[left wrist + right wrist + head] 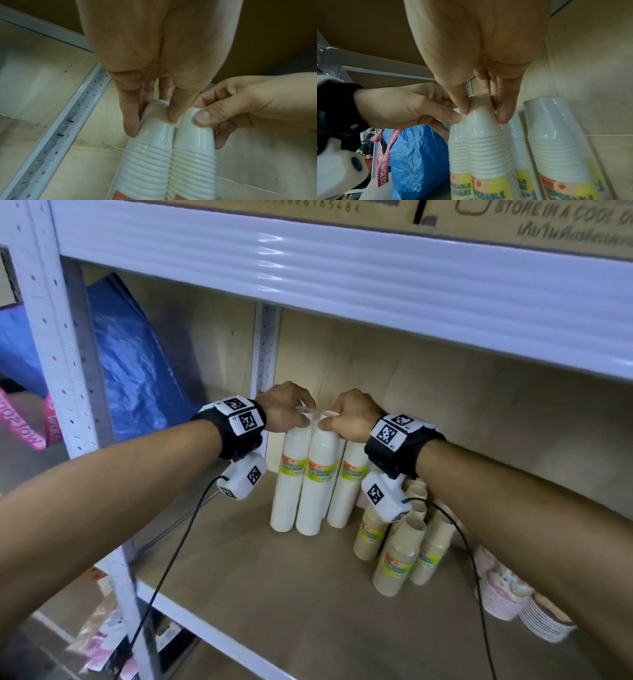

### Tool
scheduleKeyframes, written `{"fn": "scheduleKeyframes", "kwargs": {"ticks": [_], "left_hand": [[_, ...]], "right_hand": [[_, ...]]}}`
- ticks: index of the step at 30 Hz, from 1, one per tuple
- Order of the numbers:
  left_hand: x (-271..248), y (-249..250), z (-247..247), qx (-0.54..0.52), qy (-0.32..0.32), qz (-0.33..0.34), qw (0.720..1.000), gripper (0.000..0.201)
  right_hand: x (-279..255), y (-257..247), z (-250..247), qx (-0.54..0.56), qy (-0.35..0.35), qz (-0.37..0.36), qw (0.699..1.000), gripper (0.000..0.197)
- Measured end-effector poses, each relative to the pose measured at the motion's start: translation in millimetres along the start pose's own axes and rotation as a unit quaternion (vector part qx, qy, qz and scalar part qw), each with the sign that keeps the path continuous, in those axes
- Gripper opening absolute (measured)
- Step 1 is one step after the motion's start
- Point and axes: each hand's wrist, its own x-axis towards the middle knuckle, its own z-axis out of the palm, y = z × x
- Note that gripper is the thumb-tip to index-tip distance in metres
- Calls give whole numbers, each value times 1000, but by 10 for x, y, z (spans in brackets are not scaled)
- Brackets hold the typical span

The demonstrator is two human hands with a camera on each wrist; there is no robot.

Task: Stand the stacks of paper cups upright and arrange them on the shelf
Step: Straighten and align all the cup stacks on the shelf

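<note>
White cup stacks [310,481] pinched upright by both hands [317,414], brown stacks [399,549] seemingly crowding right.

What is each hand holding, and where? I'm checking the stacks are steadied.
The left hand pinches one white cup stack by its top cup; the right hand pinches the neighbouring white cup stack likewise.

Behind the white cup stack [310,487] held by the right hand [349,416], a fourth stack mostly hidden; patterned cup stack [503,594] partly masked by the right forearm; upper carton print [565,224] cut off, perhaps blurred.
</note>
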Motion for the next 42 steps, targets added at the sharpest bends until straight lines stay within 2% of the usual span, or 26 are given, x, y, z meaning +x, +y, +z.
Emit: {"fn": "scheduleKeyframes", "kwargs": {"ticks": [4,8,11,13,19,28,37,42], "left_hand": [[61,125,100,-1,-12,14,1000,36],[103,209,193,-11,-24,17,999,37],[133,253,253,-10,-25,25,999,36],[156,268,294,-12,-26,28,999,37],[224,259,356,-2,-29,39,999,36],[241,216,360,-32,-27,35,999,34],[228,201,336,-44,-44,38,997,36],[227,184,327,-55,-50,41,996,36]], "right_hand": [[-90,130,-81,1,10,12,1000,33],[-152,266,-154,22,-1,17,1000,19],[-181,358,-181,49,-1,20,999,27],[-186,391,-165,45,11,31,998,19],[-210,448,-102,20,19,48,998,31],[-240,452,-58,30,20,30,999,21],[-156,474,-13,11,30,73,997,35],[-140,476,-6,7,31,74,997,34]]}}
